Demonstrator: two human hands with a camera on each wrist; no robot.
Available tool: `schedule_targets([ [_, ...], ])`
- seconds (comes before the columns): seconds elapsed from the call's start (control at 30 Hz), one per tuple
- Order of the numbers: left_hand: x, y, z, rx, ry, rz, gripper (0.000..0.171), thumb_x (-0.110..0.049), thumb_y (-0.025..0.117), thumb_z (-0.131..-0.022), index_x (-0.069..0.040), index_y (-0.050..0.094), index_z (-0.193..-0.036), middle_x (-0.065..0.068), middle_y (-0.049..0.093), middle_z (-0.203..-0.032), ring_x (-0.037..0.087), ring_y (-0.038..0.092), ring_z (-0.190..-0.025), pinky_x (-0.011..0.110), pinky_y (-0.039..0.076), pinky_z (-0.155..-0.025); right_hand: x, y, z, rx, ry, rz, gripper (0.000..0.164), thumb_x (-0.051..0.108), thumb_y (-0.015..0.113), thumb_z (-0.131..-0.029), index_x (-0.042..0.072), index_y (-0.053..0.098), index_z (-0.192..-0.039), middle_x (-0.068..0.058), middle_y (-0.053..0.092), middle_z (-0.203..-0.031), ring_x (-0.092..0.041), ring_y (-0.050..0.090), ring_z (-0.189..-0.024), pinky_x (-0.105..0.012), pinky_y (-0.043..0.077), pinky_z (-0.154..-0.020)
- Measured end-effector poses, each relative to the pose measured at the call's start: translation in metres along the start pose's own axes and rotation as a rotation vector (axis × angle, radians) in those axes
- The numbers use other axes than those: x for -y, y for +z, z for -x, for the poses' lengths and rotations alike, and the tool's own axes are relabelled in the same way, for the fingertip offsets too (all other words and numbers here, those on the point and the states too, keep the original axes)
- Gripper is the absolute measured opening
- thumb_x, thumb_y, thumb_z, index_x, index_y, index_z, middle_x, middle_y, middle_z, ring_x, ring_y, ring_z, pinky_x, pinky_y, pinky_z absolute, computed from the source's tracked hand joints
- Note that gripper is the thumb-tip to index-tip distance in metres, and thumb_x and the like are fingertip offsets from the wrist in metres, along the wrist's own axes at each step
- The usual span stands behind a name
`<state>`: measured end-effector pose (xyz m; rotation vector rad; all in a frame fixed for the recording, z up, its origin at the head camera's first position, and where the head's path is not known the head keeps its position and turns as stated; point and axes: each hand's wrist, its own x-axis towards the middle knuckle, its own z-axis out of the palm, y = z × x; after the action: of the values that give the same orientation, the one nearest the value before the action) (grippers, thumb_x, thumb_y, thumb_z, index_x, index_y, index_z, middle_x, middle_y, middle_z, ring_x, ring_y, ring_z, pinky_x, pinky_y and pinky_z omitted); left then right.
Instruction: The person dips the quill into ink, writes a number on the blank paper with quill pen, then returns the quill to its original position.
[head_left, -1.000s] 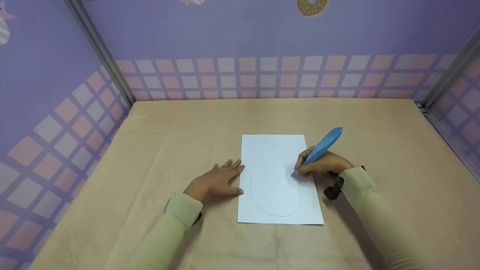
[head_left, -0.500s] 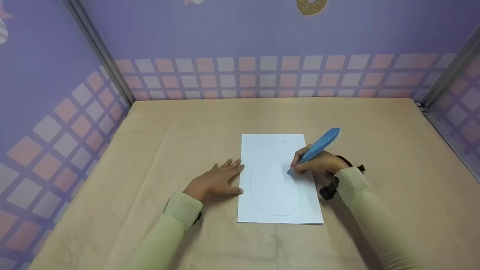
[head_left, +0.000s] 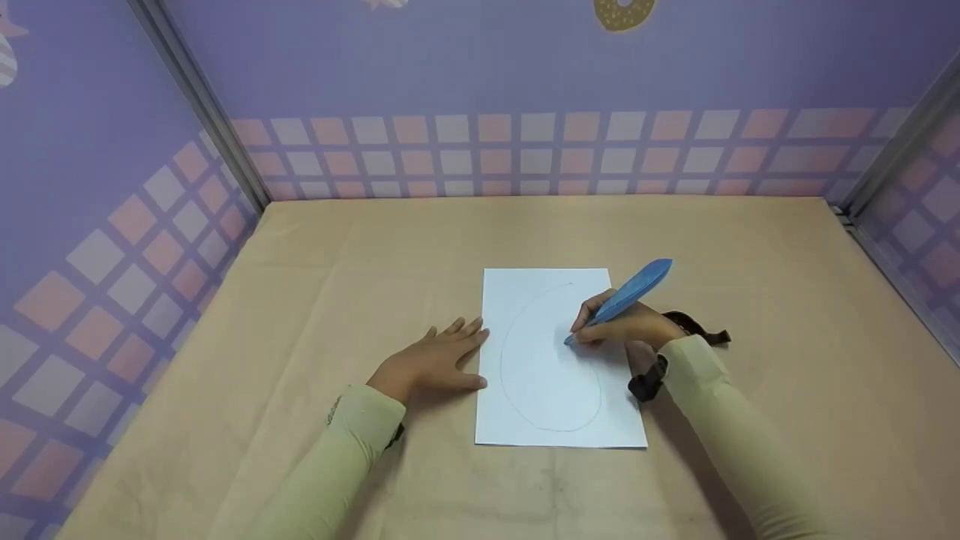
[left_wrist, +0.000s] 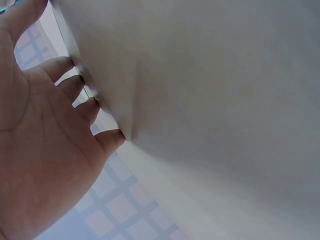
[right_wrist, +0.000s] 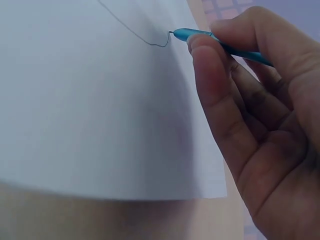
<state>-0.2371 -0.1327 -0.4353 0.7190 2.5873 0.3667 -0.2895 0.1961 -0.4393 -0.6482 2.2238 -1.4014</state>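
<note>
A white sheet of paper (head_left: 551,397) lies on the table, bearing a thin curved pencil-like line that loops from near its top down around its lower part. My right hand (head_left: 626,322) pinches a blue feather-shaped pen (head_left: 634,291) between thumb and fingers, its plume leaning up to the right. In the right wrist view the pen's tip (right_wrist: 176,33) meets the paper at the end of a dark line. My left hand (head_left: 435,364) rests with fingers spread, fingertips and thumb at the paper's left edge. The left wrist view shows its palm (left_wrist: 45,145) and fingertips against the surface.
A beige cloth (head_left: 360,255) covers the table. Purple walls with pink and white checks (head_left: 450,154) stand behind it and at both sides, with metal posts (head_left: 217,120) at the corners. Dark straps (head_left: 649,381) sit around the right wrist.
My right hand has moved the pen tip leftward and slightly up over the paper. My left hand has stayed at the paper's left edge.
</note>
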Motion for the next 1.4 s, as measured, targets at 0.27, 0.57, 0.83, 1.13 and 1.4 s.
schedule_targets([
  [0.27,-0.001,0.0,0.0,-0.001,0.0,0.002,0.083,-0.053,0.056,-0.09,-0.022,0.016,-0.156,-0.004,0.005,-0.163,0.021,-0.001,-0.151,0.052,0.003,-0.121,0.002,0.006,-0.006,0.001,0.015,-0.035,0.019,0.007,0.075,-0.08,-0.008,0.069,-0.09,0.003,0.071,-0.073,-0.008,0.063,-0.063,-0.023,0.056,-0.064],
  [0.57,-0.001,-0.002,0.0,0.009,-0.005,0.005,0.083,-0.053,0.057,-0.09,-0.022,0.016,-0.156,-0.004,0.005,-0.163,0.021,-0.001,-0.151,0.053,0.002,-0.12,0.003,0.009,-0.008,-0.011,-0.002,-0.05,0.02,0.008,0.076,-0.08,-0.008,0.069,-0.09,0.003,0.071,-0.073,-0.008,0.062,-0.064,-0.024,0.056,-0.064],
  [0.83,-0.001,-0.002,0.001,0.003,0.004,0.012,0.082,-0.052,0.057,-0.091,-0.021,0.017,-0.156,-0.004,0.005,-0.163,0.022,-0.001,-0.151,0.053,0.002,-0.12,0.004,0.013,-0.01,-0.032,-0.016,-0.043,0.02,0.01,0.078,-0.079,-0.006,0.07,-0.089,0.005,0.071,-0.073,-0.005,0.06,-0.063,-0.022,0.053,-0.063],
  [1.13,-0.001,-0.001,0.0,0.002,-0.013,0.001,0.083,-0.054,0.056,-0.09,-0.023,0.015,-0.156,-0.006,0.004,-0.163,0.019,-0.001,-0.151,0.05,0.003,-0.121,0.005,0.016,-0.013,-0.047,-0.013,-0.047,0.02,0.009,0.077,-0.079,-0.006,0.07,-0.09,0.005,0.07,-0.072,-0.006,0.061,-0.063,-0.021,0.053,-0.061],
  [1.4,-0.001,-0.001,0.0,0.004,-0.01,0.013,0.083,-0.053,0.058,-0.09,-0.022,0.017,-0.155,-0.005,0.005,-0.163,0.02,0.0,-0.151,0.052,0.002,-0.121,0.004,0.019,-0.016,-0.052,0.018,-0.04,0.02,0.012,0.078,-0.079,-0.004,0.071,-0.09,0.004,0.071,-0.075,-0.008,0.062,-0.067,-0.022,0.054,-0.065],
])
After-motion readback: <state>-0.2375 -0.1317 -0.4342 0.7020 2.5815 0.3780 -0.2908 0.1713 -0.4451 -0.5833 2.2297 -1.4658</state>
